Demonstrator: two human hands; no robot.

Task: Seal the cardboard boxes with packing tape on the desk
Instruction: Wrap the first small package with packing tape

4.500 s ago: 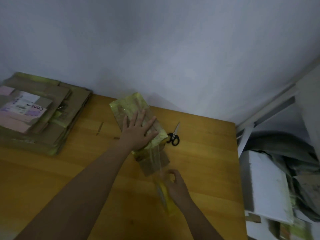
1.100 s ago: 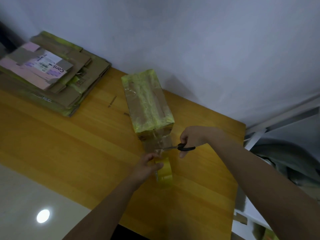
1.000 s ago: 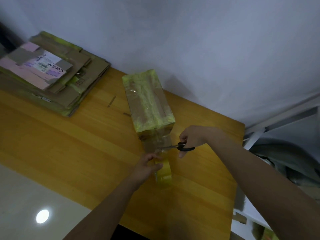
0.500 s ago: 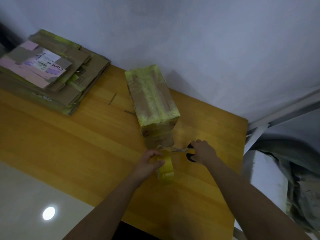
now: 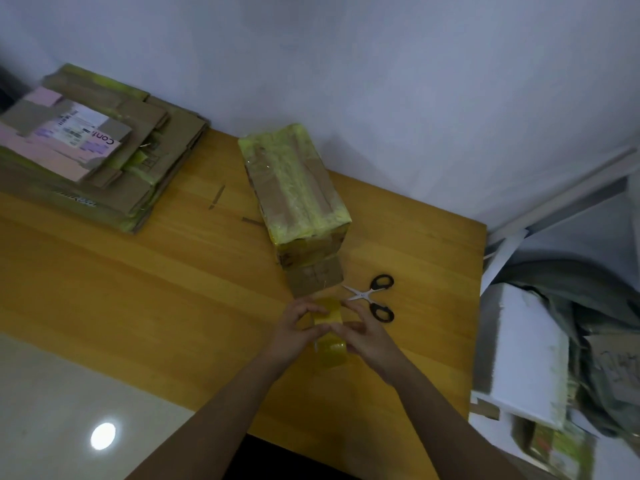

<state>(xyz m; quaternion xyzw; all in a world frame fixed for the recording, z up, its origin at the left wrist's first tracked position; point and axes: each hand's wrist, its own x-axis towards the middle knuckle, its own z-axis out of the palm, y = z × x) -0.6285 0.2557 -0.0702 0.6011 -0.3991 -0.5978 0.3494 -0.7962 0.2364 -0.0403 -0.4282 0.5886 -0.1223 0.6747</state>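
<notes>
While both hands, left (image 5: 297, 329) and right (image 5: 364, 332), pinch the tape roll (image 5: 329, 336), one box (image 5: 298, 195) stands taped; scissors (image 5: 374, 301) lie idle; flat cartons (image 5: 93, 147) remain unsealed.

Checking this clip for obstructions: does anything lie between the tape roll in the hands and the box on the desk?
Nothing visible blocks it. Both hands, left hand and right hand, hold the tape roll just in front of the box; only bare desk lies between. The scissors lie open off to the right, beside that path.
</notes>
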